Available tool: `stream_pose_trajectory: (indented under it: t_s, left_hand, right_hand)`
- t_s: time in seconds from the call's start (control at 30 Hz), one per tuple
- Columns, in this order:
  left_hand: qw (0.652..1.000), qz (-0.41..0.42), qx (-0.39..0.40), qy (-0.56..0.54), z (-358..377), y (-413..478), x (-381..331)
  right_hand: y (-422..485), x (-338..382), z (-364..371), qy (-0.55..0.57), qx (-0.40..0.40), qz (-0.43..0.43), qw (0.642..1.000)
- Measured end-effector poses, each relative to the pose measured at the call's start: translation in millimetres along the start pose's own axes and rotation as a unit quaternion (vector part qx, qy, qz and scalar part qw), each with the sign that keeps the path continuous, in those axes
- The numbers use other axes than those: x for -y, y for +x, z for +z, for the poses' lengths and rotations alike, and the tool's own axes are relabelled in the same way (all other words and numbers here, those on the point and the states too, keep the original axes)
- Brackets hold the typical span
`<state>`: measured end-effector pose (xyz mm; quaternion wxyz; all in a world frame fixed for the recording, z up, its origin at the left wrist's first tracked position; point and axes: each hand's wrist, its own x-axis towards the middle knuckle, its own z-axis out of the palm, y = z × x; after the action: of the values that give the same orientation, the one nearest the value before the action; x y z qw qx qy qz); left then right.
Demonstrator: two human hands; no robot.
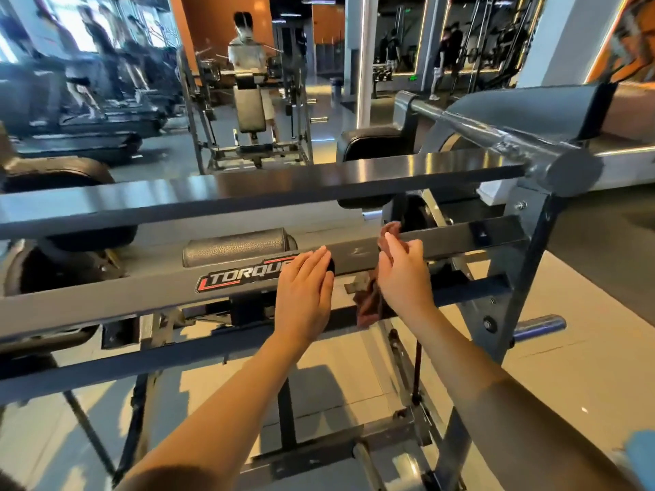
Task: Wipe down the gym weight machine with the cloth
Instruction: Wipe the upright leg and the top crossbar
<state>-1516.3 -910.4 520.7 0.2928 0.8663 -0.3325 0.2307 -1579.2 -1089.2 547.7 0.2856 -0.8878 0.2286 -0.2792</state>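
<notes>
The grey weight machine (141,292) fills the view, its horizontal bars running left to right, one with a TORQUE sticker. My right hand (404,274) grips a reddish-brown cloth (370,306) against the middle bar right of the sticker; cloth ends show above and below the hand. My left hand (304,292) lies flat on the same bar, fingers straight, partly covering the sticker's end.
A black padded roller (234,246) sits behind the bar. A steel weight peg (538,326) juts out at the right of the frame upright (524,264). Another machine with a person (246,54) stands farther back; treadmills at left. Tiled floor lies below.
</notes>
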Motion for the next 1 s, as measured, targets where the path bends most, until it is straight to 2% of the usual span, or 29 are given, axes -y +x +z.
stream_pose_trajectory:
  t_s: [0.07,0.17,0.23,0.37,0.4,0.57,0.63,0.77,0.83,0.93,1.0]
  left_hand:
    - [0.999,-0.029,-0.017,-0.012,7.2,-3.3,-5.3]
    - [0.997,-0.065,-0.037,-0.025,16.2,-1.8,-15.1]
    - [0.997,-0.069,-0.037,-0.015,16.0,-1.8,-20.2]
    - [0.998,-0.065,-0.020,-0.008,11.9,-9.4,-22.9]
    - [0.997,-0.071,-0.022,-0.013,13.2,-10.5,-24.1]
    - [0.994,-0.098,-0.031,-0.048,14.6,-11.6,-32.3]
    - [0.995,-0.087,-0.014,-0.042,8.9,-13.1,-29.0]
    - [0.996,-0.077,-0.003,-0.040,4.9,-15.7,-23.5]
    - [0.994,-0.094,-0.005,-0.060,6.6,-15.0,-25.8]
    - [0.993,-0.101,0.012,-0.066,4.7,-15.3,-25.6]
    - [0.993,-0.095,0.026,-0.057,0.9,-15.7,-23.1]
  right_hand:
    - [-5.6,12.5,5.2,-0.023,0.000,-0.023,0.999]
    - [-23.2,32.2,19.1,-0.063,0.073,-0.157,0.983]
    - [-19.9,16.9,13.4,-0.077,0.098,-0.197,0.972]
    - [-0.1,-25.2,-4.6,-0.040,0.061,-0.056,0.996]
    - [-2.6,-19.3,-1.9,-0.035,0.059,-0.051,0.996]
    - [-26.7,19.3,11.4,-0.077,0.111,-0.215,0.967]
    - [-14.3,2.8,-1.2,-0.101,0.109,-0.207,0.967]
    - [-2.4,-17.2,-9.4,-0.062,0.072,-0.105,0.990]
    - [-15.4,4.6,4.4,-0.029,0.088,-0.125,0.988]
    - [-25.2,19.4,8.8,-0.043,0.106,-0.207,0.972]
    - [-9.2,4.8,-3.3,-0.061,0.103,-0.189,0.975]
